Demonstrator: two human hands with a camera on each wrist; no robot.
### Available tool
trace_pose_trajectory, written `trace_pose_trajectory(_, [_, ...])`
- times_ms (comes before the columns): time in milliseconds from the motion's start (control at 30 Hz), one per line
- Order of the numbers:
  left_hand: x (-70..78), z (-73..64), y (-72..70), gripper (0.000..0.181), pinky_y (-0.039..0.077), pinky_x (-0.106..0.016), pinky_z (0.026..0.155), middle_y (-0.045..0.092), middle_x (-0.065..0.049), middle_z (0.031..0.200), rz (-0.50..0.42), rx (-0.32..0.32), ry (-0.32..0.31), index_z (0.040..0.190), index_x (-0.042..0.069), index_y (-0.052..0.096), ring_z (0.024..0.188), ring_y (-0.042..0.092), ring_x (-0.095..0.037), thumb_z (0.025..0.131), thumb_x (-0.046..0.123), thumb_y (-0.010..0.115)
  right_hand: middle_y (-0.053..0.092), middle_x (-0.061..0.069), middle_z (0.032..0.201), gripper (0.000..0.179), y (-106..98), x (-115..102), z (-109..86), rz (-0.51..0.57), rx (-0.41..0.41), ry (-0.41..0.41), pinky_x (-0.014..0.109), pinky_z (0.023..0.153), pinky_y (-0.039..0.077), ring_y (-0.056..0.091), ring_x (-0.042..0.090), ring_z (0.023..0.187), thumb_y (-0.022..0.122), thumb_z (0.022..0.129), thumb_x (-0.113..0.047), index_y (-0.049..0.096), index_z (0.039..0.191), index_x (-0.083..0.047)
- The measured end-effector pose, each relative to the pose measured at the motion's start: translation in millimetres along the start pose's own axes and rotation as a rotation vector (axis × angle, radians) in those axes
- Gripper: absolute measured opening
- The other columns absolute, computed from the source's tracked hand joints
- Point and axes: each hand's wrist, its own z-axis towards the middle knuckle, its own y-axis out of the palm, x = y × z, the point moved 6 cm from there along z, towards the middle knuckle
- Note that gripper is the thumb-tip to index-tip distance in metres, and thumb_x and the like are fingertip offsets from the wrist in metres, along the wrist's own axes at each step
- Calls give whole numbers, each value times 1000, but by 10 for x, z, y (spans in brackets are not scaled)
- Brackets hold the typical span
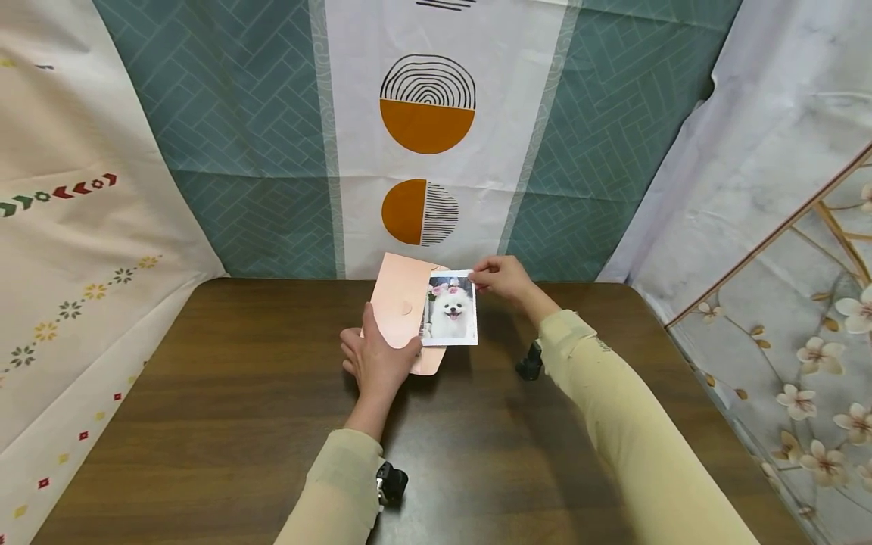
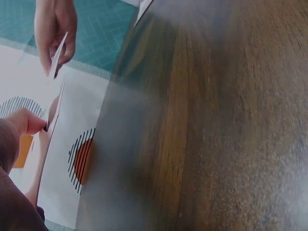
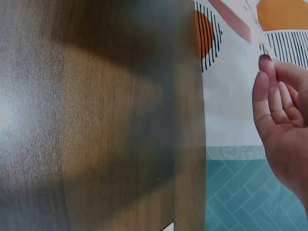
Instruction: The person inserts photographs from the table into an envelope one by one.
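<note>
A pink envelope (image 1: 398, 291) with a small round seal on its front is held by my left hand (image 1: 378, 356), thumb on the near side. Partly overlapping the envelope's right side is a white-bordered photo (image 1: 453, 322) of a fluffy white dog with pink flowers on its head. My right hand (image 1: 504, 278) pinches the photo's upper right corner between thumb and fingers. In the left wrist view the photo (image 2: 57, 55) and envelope (image 2: 44, 149) appear nearly edge-on, lifted off the table. The right wrist view shows my right hand (image 3: 284, 106) with fingertips together at the photo's edge.
A dark brown wooden table (image 1: 238, 416) lies below both hands. Behind it hangs a patterned curtain (image 1: 259, 151) in teal and white. Flowered cloth (image 1: 790, 303) lines the right side, and a cream printed cloth (image 1: 88, 250) the left.
</note>
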Motion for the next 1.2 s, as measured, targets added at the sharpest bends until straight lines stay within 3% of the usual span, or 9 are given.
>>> trace_pose_trajectory(167, [39, -1, 17, 111, 29, -58, 101, 34, -27, 137, -4, -1, 16, 168, 16, 31, 127, 34, -43, 77, 36, 92, 70, 1, 84, 18, 54, -5, -12, 26, 27, -25, 42, 88, 62, 71, 42, 97, 72, 101, -3, 69, 111, 11])
trace_pose_trajectory(267, [56, -4, 23, 112, 29, -58, 101, 34, -27, 136, 2, -2, 21, 168, 16, 31, 127, 35, -44, 77, 36, 93, 70, 2, 84, 18, 146, 17, -17, 40, 16, -24, 41, 88, 62, 71, 46, 101, 72, 101, -5, 69, 111, 10])
trace_pose_trajectory(467, [55, -13, 27, 111, 30, -59, 101, 35, -28, 136, 1, 12, 22, 167, 15, 32, 127, 36, -44, 76, 36, 93, 70, 6, 88, 20, 294, 42, -43, 103, 26, -3, 60, 103, 53, 73, 37, 94, 73, 101, -6, 70, 113, 9])
trace_pose_trajectory(733, [50, -7, 25, 113, 29, -59, 102, 34, -27, 137, -7, 4, 10, 168, 17, 30, 128, 34, -44, 76, 37, 92, 70, 6, 87, 21, 370, 18, -53, 147, 23, 1, 61, 103, 53, 70, 13, 72, 72, 101, -4, 69, 115, 11])
trace_pose_trajectory(967, [44, -3, 18, 113, 29, -58, 102, 33, -27, 138, 3, -5, -3, 169, 16, 30, 129, 34, -43, 77, 38, 91, 69, 6, 83, 19, 406, -4, -45, 148, 18, -4, 63, 101, 53, 68, 11, 67, 72, 101, -3, 69, 113, 11])
trace_pose_trajectory(1200, [60, 0, 28, 112, 30, -59, 101, 34, -27, 138, 0, 0, 8, 168, 16, 30, 129, 34, -43, 77, 38, 91, 70, 7, 81, 19, 452, -22, -18, 116, 16, -23, 42, 78, 63, 69, 13, 66, 74, 100, -4, 70, 113, 10])
